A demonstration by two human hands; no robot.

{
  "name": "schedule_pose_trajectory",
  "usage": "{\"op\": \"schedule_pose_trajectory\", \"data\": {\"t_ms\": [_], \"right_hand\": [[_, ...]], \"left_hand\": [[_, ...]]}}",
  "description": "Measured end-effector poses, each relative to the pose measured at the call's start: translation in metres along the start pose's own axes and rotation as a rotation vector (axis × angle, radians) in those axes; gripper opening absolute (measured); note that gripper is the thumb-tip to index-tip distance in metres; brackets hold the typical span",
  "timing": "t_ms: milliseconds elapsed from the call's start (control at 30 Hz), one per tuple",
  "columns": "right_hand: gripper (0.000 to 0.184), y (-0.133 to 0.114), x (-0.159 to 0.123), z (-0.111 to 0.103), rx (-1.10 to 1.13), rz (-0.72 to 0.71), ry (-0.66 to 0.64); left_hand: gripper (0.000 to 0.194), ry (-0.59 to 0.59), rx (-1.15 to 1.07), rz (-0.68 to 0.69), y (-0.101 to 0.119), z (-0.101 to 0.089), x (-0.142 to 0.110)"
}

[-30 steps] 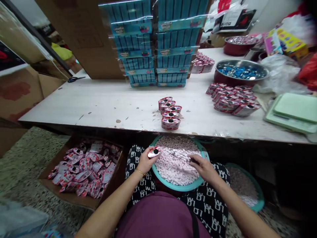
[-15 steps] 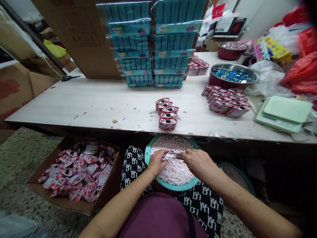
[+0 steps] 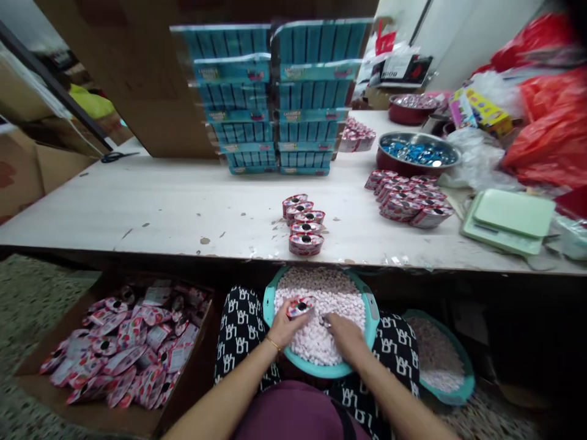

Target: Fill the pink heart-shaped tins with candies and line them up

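Observation:
My left hand is closed around a small red-and-white printed packet, with the dark round hole in its top facing up. It is over the left side of a turquoise basin on my lap, which is full of small white pellets. Down at the pellets, my right hand grips a small scoop, mostly hidden by the fingers. On the table edge above the basin, several similar packets stand upright in a staggered row.
A cardboard box of loose packets sits at lower left. Another turquoise basin is at lower right. On the table are grouped packets, a metal bowl with blue pieces, a green scale, scissors and blue display boxes.
My right hand has moved the scoop away from the packet and down into the pellets. The packet's hole now shows. The camera view has shifted slightly.

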State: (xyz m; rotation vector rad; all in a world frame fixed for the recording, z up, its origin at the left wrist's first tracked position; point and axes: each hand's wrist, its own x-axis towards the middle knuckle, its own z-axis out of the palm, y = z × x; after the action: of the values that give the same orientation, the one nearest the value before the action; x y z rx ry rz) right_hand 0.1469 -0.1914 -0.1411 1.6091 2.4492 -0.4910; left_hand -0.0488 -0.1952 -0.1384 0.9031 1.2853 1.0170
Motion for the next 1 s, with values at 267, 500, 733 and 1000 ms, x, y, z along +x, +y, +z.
{"op": "schedule_pose_trajectory", "data": {"t_ms": [267,500,733,1000], "right_hand": [[0.033,0.003,0.007,0.005,0.427,0.043,0.120],[0.027,0.023,-0.017,-0.070,0.409,-0.047,0.142],[0.027,0.011,-0.023,-0.129,0.168,-0.176,0.079],[0.018,-0.032,-0.018,-0.152,-0.283,-0.197,0.072]], "left_hand": [[0.046,-0.087,-0.021,0.086,0.029,0.005,-0.010],[0.035,0.090,0.307,0.272,0.053,-0.034,-0.011],[0.039,-0.026,0.476,0.364,0.043,-0.011,-0.004],[0.046,-0.032,0.579,0.404,0.031,-0.004,-0.001]]}}
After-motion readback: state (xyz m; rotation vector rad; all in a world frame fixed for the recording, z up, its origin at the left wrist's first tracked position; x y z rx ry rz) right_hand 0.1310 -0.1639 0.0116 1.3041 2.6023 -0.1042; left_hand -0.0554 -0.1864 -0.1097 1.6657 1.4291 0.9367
